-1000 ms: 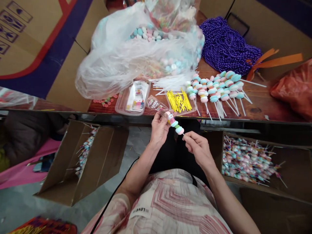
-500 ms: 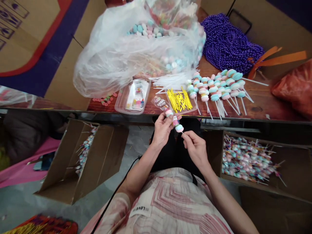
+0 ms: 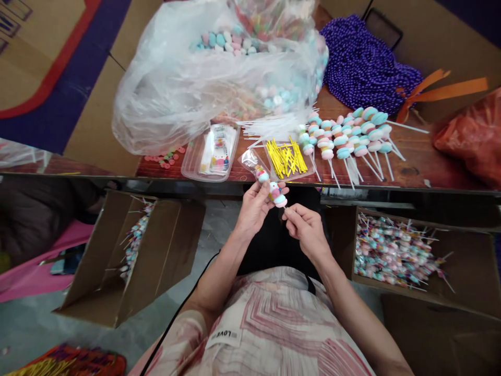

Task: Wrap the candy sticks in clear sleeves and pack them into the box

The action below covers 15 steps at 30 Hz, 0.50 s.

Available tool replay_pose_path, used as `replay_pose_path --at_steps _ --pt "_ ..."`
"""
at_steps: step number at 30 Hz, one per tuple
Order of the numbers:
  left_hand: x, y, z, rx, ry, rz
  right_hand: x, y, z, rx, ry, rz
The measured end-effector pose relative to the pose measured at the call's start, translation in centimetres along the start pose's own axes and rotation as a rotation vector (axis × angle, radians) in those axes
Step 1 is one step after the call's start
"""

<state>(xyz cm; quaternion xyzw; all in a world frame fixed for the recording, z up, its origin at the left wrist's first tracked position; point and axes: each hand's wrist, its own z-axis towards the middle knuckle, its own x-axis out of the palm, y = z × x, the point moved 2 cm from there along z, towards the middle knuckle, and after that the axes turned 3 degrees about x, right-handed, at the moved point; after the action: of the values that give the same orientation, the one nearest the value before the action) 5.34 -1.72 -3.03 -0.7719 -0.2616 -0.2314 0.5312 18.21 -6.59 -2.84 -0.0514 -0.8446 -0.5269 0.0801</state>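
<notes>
A skewer of candy [image 3: 278,197], stacked in pink, white and blue, is held slantwise over the person's lap, right at the front edge of the wooden table [image 3: 415,168], with its upper part inside a clear printed bag [image 3: 249,158]. The left hand [image 3: 253,208] has its thumb and fingers closed around the bagged candy, while the right hand [image 3: 306,227] pinches the bottom end of the stick in a narrow grip. Just beyond the bag, yellow ties [image 3: 287,158] lie in a shallow clear tray, and to its left a plastic tub [image 3: 190,169] holds printed packets [image 3: 219,150]. White sticks [image 3: 270,127] are heaped behind these, with unwrapped skewers [image 3: 348,137] lying in rows to the right. At the back I see a big translucent sack [image 3: 156,99] of sweets and a mound of purple cord [image 3: 362,62]. Below the tabletop, a cardboard box [image 3: 465,266] at right is piled with candy sticks; another carton [image 3: 166,250] at left has more inside.
</notes>
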Motion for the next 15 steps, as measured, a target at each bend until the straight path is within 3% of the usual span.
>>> replay_pose_path --at_steps 4,10,15 --pt "-0.2 0.0 0.1 -0.017 -0.025 -0.013 0.2 -0.3 -0.2 0.181 0.12 0.206" --pt "0.0 1.0 -0.4 -0.036 0.011 0.02 1.0 0.0 0.9 0.168 0.109 0.286" --pt "-0.4 0.4 -0.3 -0.065 0.037 0.051 1.3 -0.2 1.4 0.13 0.103 0.271"
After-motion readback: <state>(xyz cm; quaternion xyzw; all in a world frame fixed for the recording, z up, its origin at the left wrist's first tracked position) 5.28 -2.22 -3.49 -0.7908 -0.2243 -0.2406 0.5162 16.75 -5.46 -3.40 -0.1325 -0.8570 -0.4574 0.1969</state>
